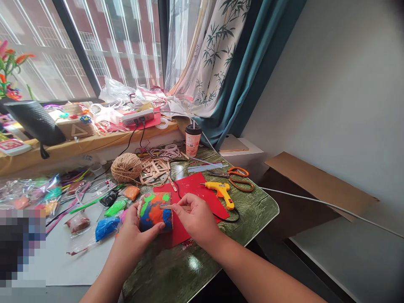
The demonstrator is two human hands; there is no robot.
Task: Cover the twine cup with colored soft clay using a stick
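My left hand (134, 223) is wrapped round a cylinder (154, 212) patched with green, orange and blue clay, lying on its side above a red sheet (195, 185). Between the thumb and fingers of my right hand (194, 214) is a thin flat wooden stick (165, 206), its tip against the clay surface. To the right, a yellow glue gun (222, 191) rests on the red sheet. Bags of blue clay (106, 227), green clay (116, 207) and orange clay (131, 192) lie left of the cylinder.
Orange-handled scissors (240, 179) lie near the right table edge. Behind are a ball of twine (126, 167), wooden sticks (154, 171) and a lidded cup (192, 141) with a straw. A power strip (137, 117) sits on the sill, its cords hanging down. A white cable (315, 205) crosses the right side.
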